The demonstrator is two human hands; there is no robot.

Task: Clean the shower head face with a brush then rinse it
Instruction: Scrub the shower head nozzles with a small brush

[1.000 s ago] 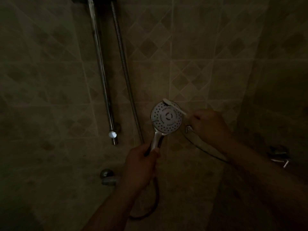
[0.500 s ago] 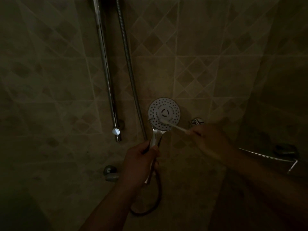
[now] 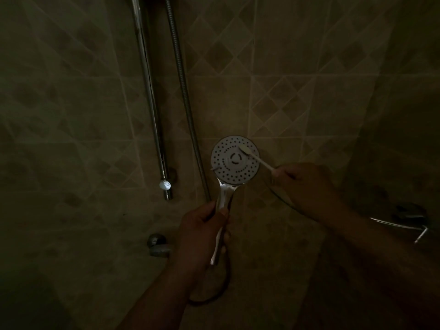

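Note:
In a dim tiled shower, my left hand [image 3: 202, 227] grips the chrome handle of a round white shower head [image 3: 228, 165], whose dotted face is turned toward me. My right hand [image 3: 307, 182] pinches the end of a thin white brush [image 3: 256, 157]. The brush head rests on the upper right part of the face, just beside the centre ring. The hose [image 3: 221, 287] loops down below my left hand.
A chrome slide rail [image 3: 148, 91] and the metal hose [image 3: 182, 91] run down the tiled wall at the left. A tap fitting [image 3: 158, 245] sits low on the wall. A chrome handle or bar [image 3: 400, 226] juts out at the right.
The brush head has swept from the lower left of the face up to its upper right. My right hand rose slightly; my left hand keeps the shower head nearly still.

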